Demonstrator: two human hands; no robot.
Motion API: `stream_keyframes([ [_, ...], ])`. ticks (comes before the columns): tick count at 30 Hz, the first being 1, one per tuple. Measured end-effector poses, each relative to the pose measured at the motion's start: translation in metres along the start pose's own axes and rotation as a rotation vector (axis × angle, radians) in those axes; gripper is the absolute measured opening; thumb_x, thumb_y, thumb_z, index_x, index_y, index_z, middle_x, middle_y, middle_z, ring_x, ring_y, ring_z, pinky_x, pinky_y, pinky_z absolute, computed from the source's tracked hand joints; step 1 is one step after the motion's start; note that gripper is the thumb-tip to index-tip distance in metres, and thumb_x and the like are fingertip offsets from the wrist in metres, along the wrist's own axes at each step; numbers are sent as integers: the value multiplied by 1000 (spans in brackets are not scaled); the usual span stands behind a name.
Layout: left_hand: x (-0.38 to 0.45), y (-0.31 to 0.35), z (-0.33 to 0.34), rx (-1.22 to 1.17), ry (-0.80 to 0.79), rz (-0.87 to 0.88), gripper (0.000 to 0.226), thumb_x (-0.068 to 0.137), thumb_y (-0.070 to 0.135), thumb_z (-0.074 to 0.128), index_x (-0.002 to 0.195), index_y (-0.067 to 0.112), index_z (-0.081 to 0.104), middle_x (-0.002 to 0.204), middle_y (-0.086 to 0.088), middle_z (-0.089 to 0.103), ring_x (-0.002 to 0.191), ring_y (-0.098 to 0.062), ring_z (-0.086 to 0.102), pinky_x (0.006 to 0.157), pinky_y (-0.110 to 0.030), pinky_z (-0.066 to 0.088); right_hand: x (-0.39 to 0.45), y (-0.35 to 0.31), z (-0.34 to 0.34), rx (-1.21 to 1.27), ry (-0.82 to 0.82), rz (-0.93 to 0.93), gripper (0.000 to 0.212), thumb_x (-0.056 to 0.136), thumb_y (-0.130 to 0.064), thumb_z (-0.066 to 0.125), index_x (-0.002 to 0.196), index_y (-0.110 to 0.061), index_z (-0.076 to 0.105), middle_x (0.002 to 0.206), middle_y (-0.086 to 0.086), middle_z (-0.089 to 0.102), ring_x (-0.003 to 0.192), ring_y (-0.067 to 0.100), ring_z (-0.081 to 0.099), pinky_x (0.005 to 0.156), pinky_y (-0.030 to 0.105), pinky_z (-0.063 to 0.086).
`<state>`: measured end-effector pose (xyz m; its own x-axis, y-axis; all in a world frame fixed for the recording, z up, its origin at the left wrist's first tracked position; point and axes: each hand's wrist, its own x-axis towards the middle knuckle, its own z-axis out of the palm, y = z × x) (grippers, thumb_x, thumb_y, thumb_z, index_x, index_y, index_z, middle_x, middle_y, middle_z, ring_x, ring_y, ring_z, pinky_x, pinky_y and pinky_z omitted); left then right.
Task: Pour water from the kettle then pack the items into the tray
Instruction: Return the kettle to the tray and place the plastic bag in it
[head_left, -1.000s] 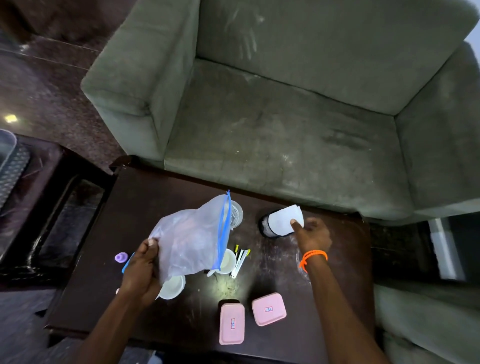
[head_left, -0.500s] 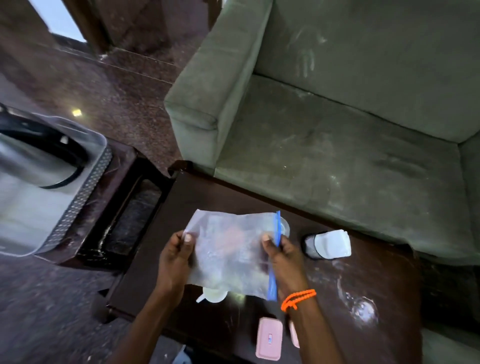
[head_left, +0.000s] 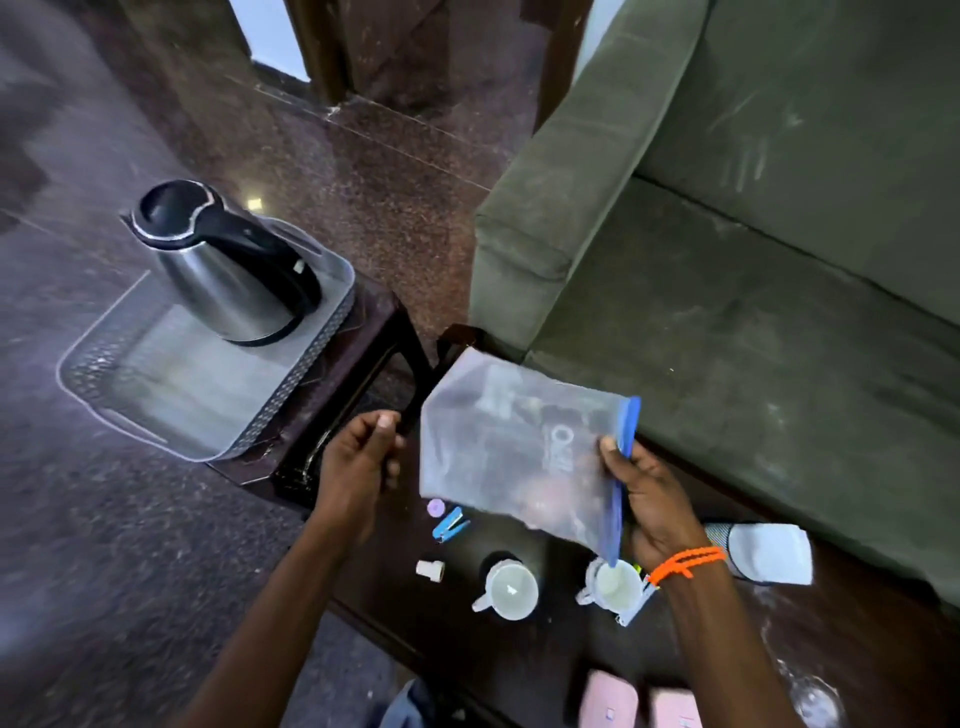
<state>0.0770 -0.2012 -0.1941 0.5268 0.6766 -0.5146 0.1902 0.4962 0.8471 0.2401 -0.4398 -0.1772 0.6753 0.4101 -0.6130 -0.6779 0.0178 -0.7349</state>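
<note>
A steel kettle (head_left: 228, 280) with a black lid and handle stands in a clear grey tray (head_left: 104, 364) on a low side table at the left. My right hand (head_left: 649, 499), with an orange wrist band, grips a translucent zip bag (head_left: 509, 452) by its blue zip edge, above the dark coffee table (head_left: 467, 649). My left hand (head_left: 358, 467) hovers left of the bag, apart from it, fingers curled and holding nothing. Two white cups (head_left: 511, 592) (head_left: 615, 584) stand on the table under the bag.
On the table lie a blue clip (head_left: 451, 524), a purple cap (head_left: 435, 507), a small white cap (head_left: 430, 569), two pink boxes (head_left: 608, 704) and a jar on its side (head_left: 769, 553). A green sofa (head_left: 727, 312) borders the far side.
My left hand has let go of the bag, and only the right hand holds it. The view has swung left, bringing the kettle and tray fully into sight.
</note>
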Motion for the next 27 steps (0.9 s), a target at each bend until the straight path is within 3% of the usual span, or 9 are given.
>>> stream_keyframes([
  [2, -3, 0, -5, -24, -47, -61, 36, 93, 47, 64, 99, 13, 73, 87, -13, 72, 69, -22, 67, 67, -34, 55, -1, 13, 5, 5, -40, 62, 17, 96, -15, 64, 107, -7, 75, 91, 7, 77, 72, 14, 73, 68, 29, 64],
  [5, -4, -2, -12, -112, -142, -380, 80, 75, 80, 68, 115, 12, 78, 119, -18, 76, 112, -37, 72, 101, -52, 55, -2, 27, 16, -70, -89, 112, 41, 87, -22, 71, 118, 5, 69, 98, 12, 73, 75, 16, 71, 65, 28, 63],
  [8, 6, 4, -28, -178, -398, -510, 94, 80, 88, 51, 119, 6, 76, 124, -24, 73, 116, -38, 71, 96, -46, 58, 1, 28, 24, -198, -181, 128, 39, 92, -25, 72, 117, 5, 68, 100, 17, 72, 83, 28, 68, 69, 34, 60],
  [11, 13, 10, -42, -156, -627, -543, 80, 92, 76, 50, 126, 7, 73, 123, -19, 75, 113, -31, 73, 94, -41, 58, 7, 23, 37, -393, -263, 125, 29, 98, -24, 68, 106, 4, 68, 93, 21, 60, 82, 32, 52, 68, 35, 49],
  [14, 17, 21, -55, 3, -817, -482, 59, 98, 53, 59, 139, 10, 64, 134, -16, 70, 120, -28, 69, 102, -42, 56, 15, 12, 50, -490, -318, 126, 34, 103, -17, 64, 114, 15, 59, 91, 22, 58, 76, 31, 53, 62, 33, 48],
  [19, 24, 32, -73, 220, -802, -384, 37, 88, 12, 78, 123, 0, 72, 116, -21, 76, 93, -24, 77, 84, -35, 62, 23, -4, 74, -622, -411, 109, 20, 103, -9, 62, 104, 10, 65, 81, 19, 61, 50, 11, 58, 47, 24, 49],
  [21, 26, 30, -81, 237, -701, -308, 27, 90, 8, 76, 115, 0, 76, 109, -19, 77, 88, -21, 75, 79, -32, 62, 28, -6, 78, -487, -342, 80, 25, 100, -20, 64, 110, 2, 67, 90, 21, 65, 62, 17, 62, 57, 29, 52],
  [24, 24, 22, -90, 80, -542, -250, 22, 91, 8, 70, 112, 2, 77, 104, -14, 78, 86, -18, 75, 76, -28, 61, 29, 1, 74, 127, -180, 225, 53, 99, -54, 51, 111, -5, 66, 101, 21, 75, 82, 26, 74, 77, 36, 62],
  [27, 18, 8, -96, -18, -531, -248, 26, 93, 6, 69, 119, 3, 71, 109, -15, 75, 87, -16, 75, 74, -26, 61, 15, 33, 77, 398, -164, 284, 62, 94, -64, 51, 111, -7, 69, 115, 22, 72, 104, 32, 71, 99, 44, 52],
])
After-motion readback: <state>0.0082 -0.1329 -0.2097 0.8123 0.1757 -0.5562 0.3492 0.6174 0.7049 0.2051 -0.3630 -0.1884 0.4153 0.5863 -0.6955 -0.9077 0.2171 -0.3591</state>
